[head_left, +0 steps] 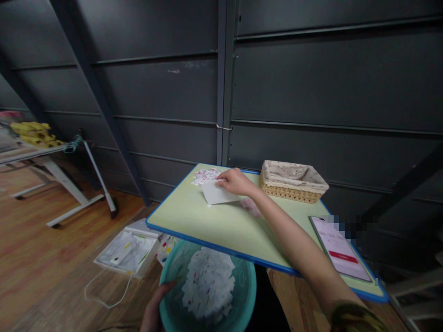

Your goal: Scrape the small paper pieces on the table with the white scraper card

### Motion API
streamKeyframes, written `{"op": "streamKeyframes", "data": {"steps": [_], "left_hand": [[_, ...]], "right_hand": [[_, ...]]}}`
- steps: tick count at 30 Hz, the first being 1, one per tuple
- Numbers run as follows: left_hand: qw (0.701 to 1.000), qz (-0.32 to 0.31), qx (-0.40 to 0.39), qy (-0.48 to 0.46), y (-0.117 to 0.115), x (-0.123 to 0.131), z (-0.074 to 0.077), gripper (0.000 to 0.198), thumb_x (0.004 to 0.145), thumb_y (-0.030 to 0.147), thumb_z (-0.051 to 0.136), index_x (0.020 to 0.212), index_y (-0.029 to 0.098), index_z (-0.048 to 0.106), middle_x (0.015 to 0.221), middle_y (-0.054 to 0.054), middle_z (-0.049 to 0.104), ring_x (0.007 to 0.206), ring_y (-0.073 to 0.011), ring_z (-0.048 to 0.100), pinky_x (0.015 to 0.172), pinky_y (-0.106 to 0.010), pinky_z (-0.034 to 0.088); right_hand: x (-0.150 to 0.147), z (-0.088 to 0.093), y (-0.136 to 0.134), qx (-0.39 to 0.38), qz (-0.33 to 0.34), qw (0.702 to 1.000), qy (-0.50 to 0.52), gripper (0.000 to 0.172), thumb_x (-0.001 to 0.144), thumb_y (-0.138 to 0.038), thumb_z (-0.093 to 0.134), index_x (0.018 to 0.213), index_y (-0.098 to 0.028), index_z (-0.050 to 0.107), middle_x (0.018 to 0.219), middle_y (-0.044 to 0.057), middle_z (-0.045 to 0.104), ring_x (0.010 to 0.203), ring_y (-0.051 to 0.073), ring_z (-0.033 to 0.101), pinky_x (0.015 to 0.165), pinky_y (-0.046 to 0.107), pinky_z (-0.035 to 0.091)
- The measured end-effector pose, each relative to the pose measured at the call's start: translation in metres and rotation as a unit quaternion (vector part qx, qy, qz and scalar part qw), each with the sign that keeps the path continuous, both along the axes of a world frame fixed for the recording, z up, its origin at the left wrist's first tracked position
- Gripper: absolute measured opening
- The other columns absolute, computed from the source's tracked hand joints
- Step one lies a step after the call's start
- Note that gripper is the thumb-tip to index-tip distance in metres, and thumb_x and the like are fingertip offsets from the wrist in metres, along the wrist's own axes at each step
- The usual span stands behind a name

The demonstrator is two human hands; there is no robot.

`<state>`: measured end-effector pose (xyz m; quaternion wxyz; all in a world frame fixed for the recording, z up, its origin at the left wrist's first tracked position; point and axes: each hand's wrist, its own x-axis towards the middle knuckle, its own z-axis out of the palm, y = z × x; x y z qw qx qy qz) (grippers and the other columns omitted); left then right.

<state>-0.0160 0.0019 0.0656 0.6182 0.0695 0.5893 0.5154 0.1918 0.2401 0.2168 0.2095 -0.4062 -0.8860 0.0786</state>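
Observation:
My right hand (236, 181) is closed on a white sheet of card or stiff paper (218, 192) over the table, fingers at its upper edge. The sheet is beside a pile of small white scraps with reddish marks (206, 175). My left hand (157, 304) grips the rim of a teal plastic basket (252, 288), below the table's front edge. Inside the basket lies a heap of white paper-like pieces (209, 283) with a few red specks. A pinkish patch or item (251, 206), partly hidden by my right forearm, is on the table; I cannot tell what it is.
The pale green table (180, 216) has a blue edge. A fabric-lined woven basket (294, 184) stands at its back right, a phone (341, 249) at its right front. A white box (126, 251) with a cord is on the floor at left. A dark panelled wall (166, 101) rises behind.

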Motion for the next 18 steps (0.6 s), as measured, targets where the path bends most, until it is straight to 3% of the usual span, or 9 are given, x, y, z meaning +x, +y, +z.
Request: {"op": "streamKeyframes", "data": {"steps": [3,6,9,13,18], "left_hand": [[1.0,0.004,0.002,0.008,0.0,0.001,0.002,0.007,0.069,0.022,0.071,0.068,0.016,0.068,0.064,-0.004,0.075,0.069,-0.0256,0.072,0.08,-0.039,0.056],[1.0,0.006,0.003,-0.001,0.0,0.003,0.007,0.008,0.072,0.021,0.067,0.066,0.015,0.067,0.063,-0.004,0.074,0.061,-0.0241,0.071,0.075,-0.038,0.057],[0.999,0.016,-0.009,-0.041,0.001,0.006,0.012,0.014,0.073,0.02,0.065,0.083,0.011,0.07,0.059,-0.004,0.073,0.066,-0.0265,0.072,0.077,-0.04,0.056],[0.996,0.027,-0.022,-0.077,0.002,0.008,0.015,0.042,0.072,0.019,0.066,0.112,0.006,0.063,0.067,-0.006,0.075,0.076,-0.029,0.072,0.081,-0.042,0.055],[0.995,0.03,-0.024,-0.094,0.001,0.01,0.016,0.054,0.072,0.021,0.066,0.122,0.004,0.056,0.072,-0.009,0.076,0.077,-0.031,0.071,0.08,-0.044,0.055]], "right_hand": [[0.003,0.007,-0.006,-0.046,0.052,0.998,0.007,0.019,0.082,-0.024,0.057,0.085,-0.014,0.073,0.086,0.006,0.072,0.075,0.015,0.061,0.065,0.022,0.036],[0.002,0.013,-0.014,-0.081,0.108,0.991,0.0,0.018,0.081,-0.023,0.058,0.082,-0.014,0.073,0.077,0.003,0.071,0.068,0.013,0.058,0.062,0.022,0.035],[0.0,0.016,-0.021,-0.1,0.15,0.984,0.009,0.018,0.081,-0.024,0.058,0.082,-0.014,0.073,0.075,0.002,0.069,0.066,0.012,0.056,0.06,0.022,0.034],[0.0,0.017,-0.024,-0.104,0.144,0.984,0.027,0.019,0.081,-0.025,0.058,0.083,-0.014,0.072,0.075,0.001,0.068,0.066,0.011,0.055,0.059,0.022,0.033],[-0.001,0.013,-0.02,-0.094,0.141,0.985,0.009,0.018,0.08,-0.021,0.057,0.078,-0.012,0.072,0.07,0.002,0.067,0.063,0.011,0.053,0.058,0.022,0.033]]}}
